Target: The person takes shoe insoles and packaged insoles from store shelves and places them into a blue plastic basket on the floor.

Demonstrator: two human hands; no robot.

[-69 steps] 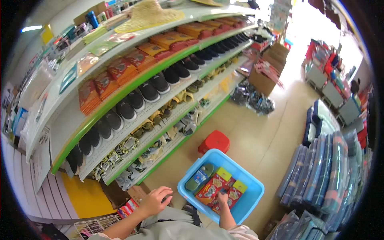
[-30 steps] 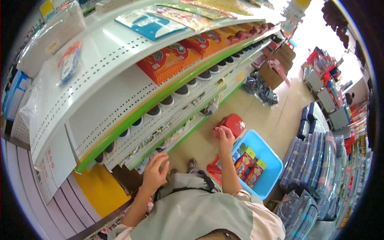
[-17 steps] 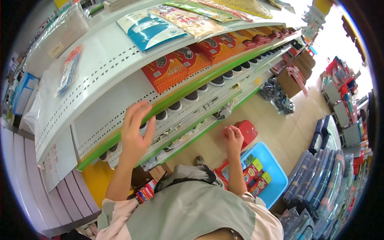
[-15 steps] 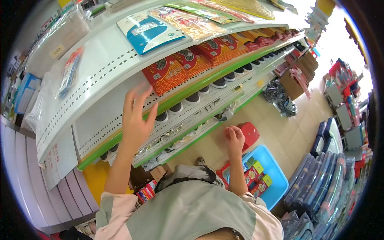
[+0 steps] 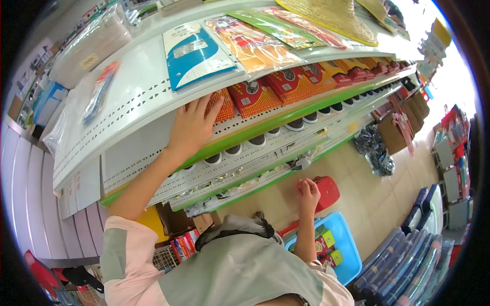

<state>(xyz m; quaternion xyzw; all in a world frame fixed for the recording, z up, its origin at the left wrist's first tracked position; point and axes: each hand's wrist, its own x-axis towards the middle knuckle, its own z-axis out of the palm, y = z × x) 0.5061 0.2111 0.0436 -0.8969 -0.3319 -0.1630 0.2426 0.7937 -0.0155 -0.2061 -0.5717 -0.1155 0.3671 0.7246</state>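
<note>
My left hand (image 5: 192,124) reaches in under the upper shelf board, fingers apart, touching the leftmost red and orange packet (image 5: 223,106). Its fingertips are partly hidden by the board edge and the packet. More red packets with a dark shoe-insole picture (image 5: 255,98) lie in a row to the right. My right hand (image 5: 308,196) hangs over the floor near a red stool (image 5: 327,193). Its fingers are curled together, with nothing visible in them. Below it, a blue basin (image 5: 349,257) holds red and green packages (image 5: 326,245).
On the top board (image 5: 138,86) lie a blue and white packet (image 5: 196,64), other bagged goods and a straw hat (image 5: 337,18). Dark shoes (image 5: 256,140) line the shelf beneath the green edge strip (image 5: 240,136). Rolled, plastic-wrapped goods (image 5: 398,265) stand at the right.
My left hand has moved right and inward, from beside the leftmost red packet to contact with it. The view has shifted slightly; my right hand keeps its curled pose.
</note>
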